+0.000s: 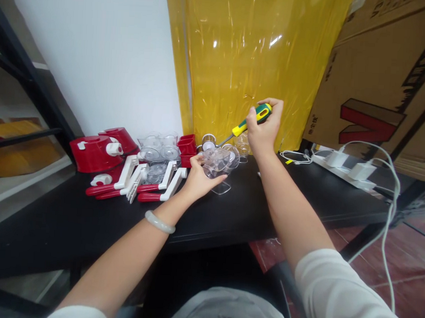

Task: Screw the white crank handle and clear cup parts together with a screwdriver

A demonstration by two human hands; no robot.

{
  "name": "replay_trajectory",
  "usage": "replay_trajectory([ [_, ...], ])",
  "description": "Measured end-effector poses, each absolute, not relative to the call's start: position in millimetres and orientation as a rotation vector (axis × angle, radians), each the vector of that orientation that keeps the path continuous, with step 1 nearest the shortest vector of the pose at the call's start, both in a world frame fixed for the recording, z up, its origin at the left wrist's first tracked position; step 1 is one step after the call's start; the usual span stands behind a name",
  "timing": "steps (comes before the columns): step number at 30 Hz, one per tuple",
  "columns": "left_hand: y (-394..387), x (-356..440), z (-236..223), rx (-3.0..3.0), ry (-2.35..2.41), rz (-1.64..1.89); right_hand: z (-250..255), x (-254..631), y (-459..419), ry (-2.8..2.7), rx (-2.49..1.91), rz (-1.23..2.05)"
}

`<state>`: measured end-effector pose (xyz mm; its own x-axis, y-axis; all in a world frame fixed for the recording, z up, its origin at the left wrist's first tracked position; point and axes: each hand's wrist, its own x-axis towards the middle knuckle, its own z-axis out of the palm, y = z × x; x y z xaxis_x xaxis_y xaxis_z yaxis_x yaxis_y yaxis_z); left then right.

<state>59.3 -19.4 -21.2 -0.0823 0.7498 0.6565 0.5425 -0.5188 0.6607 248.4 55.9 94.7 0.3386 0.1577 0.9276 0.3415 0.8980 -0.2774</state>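
My right hand (265,128) is closed round the handle of a green and yellow screwdriver (240,127). The screwdriver slants down to the left, and its tip is close to a clear plastic part (216,162); whether it touches cannot be told. My left hand (201,180) grips that clear part from its near left side, with the thumb stretched along the front. Just behind the part stands a round metal drum (208,141). Red square plastic parts (187,150) sit to the left of it.
Red plastic housings (95,154), clear plastic parts (159,148) and white cranks with red handles (167,187) lie on the left of the black table (226,220). A power strip (343,172) with cables is at the right, before a cardboard box (382,92). Yellow sheeting (262,51) hangs behind.
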Motion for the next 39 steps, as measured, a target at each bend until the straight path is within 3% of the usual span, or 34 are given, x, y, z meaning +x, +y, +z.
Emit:
replay_trajectory([
  [20, -37, 46, 8, 2.318, 1.439, 1.756, 113, 263, 58, -1.164, -0.474, -0.291],
  [39, -44, 48, 12, 2.32, 1.444, 1.701, 85, 248, 62, -1.142, -0.56, 0.065],
])
